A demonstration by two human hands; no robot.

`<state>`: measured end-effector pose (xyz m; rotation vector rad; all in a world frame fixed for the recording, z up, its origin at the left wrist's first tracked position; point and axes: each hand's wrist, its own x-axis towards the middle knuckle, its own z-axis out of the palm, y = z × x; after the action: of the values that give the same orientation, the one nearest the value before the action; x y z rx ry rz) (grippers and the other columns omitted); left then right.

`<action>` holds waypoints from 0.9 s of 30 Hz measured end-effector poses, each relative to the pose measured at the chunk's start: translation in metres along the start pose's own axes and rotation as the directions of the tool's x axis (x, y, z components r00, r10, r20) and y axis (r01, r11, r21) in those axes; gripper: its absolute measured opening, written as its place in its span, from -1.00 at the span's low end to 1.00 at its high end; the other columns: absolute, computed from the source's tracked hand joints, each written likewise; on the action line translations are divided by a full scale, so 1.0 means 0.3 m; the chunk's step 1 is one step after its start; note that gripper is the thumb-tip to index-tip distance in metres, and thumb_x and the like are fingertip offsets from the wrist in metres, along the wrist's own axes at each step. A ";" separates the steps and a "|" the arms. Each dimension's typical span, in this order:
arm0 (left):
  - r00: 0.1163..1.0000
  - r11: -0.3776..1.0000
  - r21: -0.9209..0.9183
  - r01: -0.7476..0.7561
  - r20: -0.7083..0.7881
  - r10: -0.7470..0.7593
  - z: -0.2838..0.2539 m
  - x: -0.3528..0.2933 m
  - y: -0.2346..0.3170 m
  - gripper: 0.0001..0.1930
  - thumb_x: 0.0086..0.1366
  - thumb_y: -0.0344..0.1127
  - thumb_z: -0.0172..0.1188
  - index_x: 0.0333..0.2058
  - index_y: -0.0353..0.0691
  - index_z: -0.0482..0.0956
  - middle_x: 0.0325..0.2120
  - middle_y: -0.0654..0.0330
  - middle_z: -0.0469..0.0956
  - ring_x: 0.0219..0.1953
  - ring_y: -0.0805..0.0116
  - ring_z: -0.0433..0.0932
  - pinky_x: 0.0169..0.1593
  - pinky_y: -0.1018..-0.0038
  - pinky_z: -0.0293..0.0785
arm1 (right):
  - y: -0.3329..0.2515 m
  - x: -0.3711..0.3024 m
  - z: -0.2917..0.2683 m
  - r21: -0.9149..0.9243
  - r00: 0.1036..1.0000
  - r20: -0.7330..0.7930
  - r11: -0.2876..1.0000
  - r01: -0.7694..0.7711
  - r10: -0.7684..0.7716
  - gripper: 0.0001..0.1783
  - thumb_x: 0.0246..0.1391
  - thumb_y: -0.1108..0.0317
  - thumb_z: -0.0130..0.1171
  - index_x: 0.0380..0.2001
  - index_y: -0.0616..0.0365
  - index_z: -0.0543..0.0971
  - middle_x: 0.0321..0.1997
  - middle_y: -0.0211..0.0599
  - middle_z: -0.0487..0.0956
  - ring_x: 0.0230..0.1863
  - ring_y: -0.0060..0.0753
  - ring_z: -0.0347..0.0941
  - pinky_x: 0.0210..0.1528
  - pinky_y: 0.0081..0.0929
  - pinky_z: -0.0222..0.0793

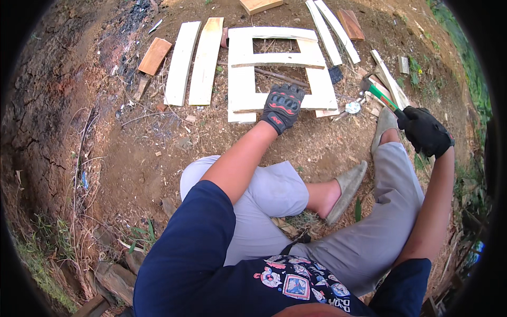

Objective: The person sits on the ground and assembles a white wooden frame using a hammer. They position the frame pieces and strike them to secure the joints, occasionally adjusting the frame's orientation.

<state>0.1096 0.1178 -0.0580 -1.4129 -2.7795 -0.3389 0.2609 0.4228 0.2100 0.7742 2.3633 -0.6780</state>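
While the right hand (pixel 425 132) grips the hammer (pixel 376 91), the left hand (pixel 283 107) meets the near edge of the wooden frame (pixel 242 79) on the ground (pixel 142 142), its hold I can't tell; a stray swing could bruise it. One hammer, one frame, three crosspieces (pixel 280 59), two uprights (pixel 318 76).

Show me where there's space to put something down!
The widest bare dirt lies below two pale boards, left of the bent knee. A smaller patch sits between the wooden frame and the left shoe. It's crowded near the hammer, with wood strips, and under the left hand.
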 end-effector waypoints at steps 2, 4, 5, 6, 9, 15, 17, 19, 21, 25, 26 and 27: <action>0.999 1.000 -0.024 -0.018 0.037 0.019 0.049 -0.014 -0.029 -0.63 0.30 -0.28 0.18 0.07 -0.10 0.68 0.02 0.03 0.67 0.06 0.04 0.66 0.17 0.06 0.53 | 0.004 0.007 0.002 -0.009 1.000 0.021 1.000 0.019 -0.019 -0.68 0.40 0.21 0.13 -0.28 0.29 0.61 -0.49 -0.26 0.52 -0.65 -0.45 0.45 -0.59 -0.29 0.38; 0.988 0.997 -0.064 -0.050 0.144 0.059 0.088 -0.033 -0.075 -0.62 0.31 -0.30 0.18 0.09 -0.08 0.67 0.03 0.04 0.67 0.09 0.03 0.65 0.20 0.06 0.52 | 0.041 0.024 0.005 0.002 0.997 0.038 0.998 0.070 -0.070 -0.69 0.40 0.21 0.13 -0.29 0.28 0.61 -0.50 -0.26 0.52 -0.66 -0.45 0.44 -0.61 -0.31 0.36; 0.976 0.995 -0.101 -0.005 0.216 0.027 0.095 -0.032 -0.086 -0.62 0.31 -0.30 0.18 0.10 -0.08 0.67 0.04 0.04 0.67 0.11 0.02 0.65 0.21 0.05 0.52 | 0.055 0.027 -0.003 0.004 0.995 0.039 0.996 0.092 -0.092 -0.69 0.40 0.21 0.14 -0.29 0.27 0.61 -0.50 -0.27 0.52 -0.67 -0.45 0.44 -0.63 -0.32 0.35; 0.958 0.990 -0.134 0.043 0.288 -0.003 0.101 -0.033 -0.099 -0.61 0.31 -0.30 0.17 0.11 -0.07 0.67 0.05 0.04 0.67 0.13 0.02 0.64 0.23 0.04 0.51 | 0.056 0.024 -0.007 0.014 0.996 0.038 0.997 0.078 -0.078 -0.69 0.39 0.21 0.14 -0.29 0.26 0.60 -0.51 -0.27 0.51 -0.68 -0.45 0.43 -0.64 -0.32 0.34; 0.937 0.976 -0.173 0.134 0.342 -0.068 0.087 -0.031 -0.119 -0.52 0.36 -0.06 0.24 0.20 -0.07 0.64 0.14 0.00 0.65 0.22 -0.04 0.60 0.33 0.02 0.46 | 0.062 0.001 -0.009 0.041 0.999 0.031 0.999 0.028 -0.029 -0.72 0.37 0.21 0.15 -0.31 0.23 0.59 -0.56 -0.30 0.49 -0.70 -0.46 0.40 -0.64 -0.33 0.33; 0.960 0.941 -0.195 0.278 0.087 -0.265 0.112 -0.092 -0.194 -0.44 0.47 0.15 0.13 0.23 -0.10 0.64 0.20 0.02 0.62 0.32 -0.02 0.49 0.45 0.08 0.30 | 0.069 -0.025 -0.025 0.031 0.999 0.040 0.999 -0.010 0.009 -0.67 0.37 0.17 0.14 -0.31 0.25 0.60 -0.58 -0.27 0.49 -0.72 -0.42 0.42 -0.65 -0.32 0.35; 0.969 0.965 -0.126 0.228 0.126 -0.212 0.128 -0.111 -0.211 -0.49 0.50 0.11 0.10 0.18 -0.12 0.66 0.15 0.02 0.64 0.27 0.01 0.52 0.43 0.11 0.30 | 0.081 -0.024 -0.024 0.009 0.999 0.041 1.000 -0.007 0.006 -0.67 0.36 0.16 0.14 -0.30 0.25 0.60 -0.59 -0.26 0.49 -0.72 -0.42 0.42 -0.65 -0.32 0.36; 0.974 0.969 -0.114 0.218 0.089 -0.209 0.140 -0.123 -0.224 -0.50 0.50 0.10 0.10 0.16 -0.12 0.67 0.13 0.03 0.64 0.25 0.02 0.53 0.43 0.12 0.30 | 0.095 -0.026 -0.029 0.033 0.999 0.047 0.999 0.012 -0.014 -0.74 0.34 0.22 0.16 -0.31 0.21 0.58 -0.62 -0.33 0.48 -0.74 -0.47 0.39 -0.67 -0.35 0.32; 0.971 0.964 -0.133 0.229 0.096 -0.217 0.130 -0.103 -0.198 -0.47 0.50 0.12 0.08 0.18 -0.14 0.66 0.19 0.02 0.63 0.30 0.01 0.51 0.46 0.10 0.27 | 0.134 -0.022 -0.031 0.076 0.999 0.044 0.997 0.015 -0.019 -0.78 0.32 0.25 0.17 -0.32 0.19 0.58 -0.63 -0.36 0.47 -0.76 -0.49 0.37 -0.68 -0.37 0.30; 0.941 0.928 -0.177 0.328 0.153 -0.303 0.047 -0.095 -0.219 -0.45 0.49 0.14 0.10 0.25 -0.08 0.62 0.23 0.01 0.62 0.33 0.00 0.51 0.46 0.12 0.32 | 0.183 -0.011 -0.007 0.144 0.997 0.065 0.989 0.019 -0.029 -0.78 0.29 0.26 0.21 -0.32 0.22 0.59 -0.63 -0.32 0.50 -0.77 -0.46 0.39 -0.71 -0.37 0.32; 0.910 0.900 -0.197 0.389 0.234 -0.342 -0.017 -0.063 -0.220 -0.44 0.48 0.13 0.12 0.27 -0.07 0.61 0.24 0.01 0.62 0.33 -0.01 0.52 0.44 0.12 0.34 | 0.187 -0.025 -0.009 0.149 0.997 0.073 0.989 0.004 -0.015 -0.78 0.29 0.26 0.21 -0.32 0.22 0.59 -0.63 -0.32 0.50 -0.77 -0.46 0.39 -0.71 -0.37 0.32; 0.870 0.865 -0.210 0.455 0.314 -0.381 -0.076 -0.049 -0.237 -0.44 0.47 0.13 0.13 0.28 -0.06 0.60 0.24 0.01 0.62 0.33 -0.02 0.53 0.43 0.12 0.37 | 0.177 -0.036 -0.011 0.151 0.997 0.083 0.989 -0.007 -0.005 -0.78 0.29 0.25 0.21 -0.32 0.22 0.59 -0.63 -0.31 0.50 -0.77 -0.46 0.39 -0.71 -0.36 0.32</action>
<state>0.0595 0.0610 -0.0507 -0.9123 -3.3726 -0.6091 0.3017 0.4583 0.2041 0.7950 2.2557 -0.8801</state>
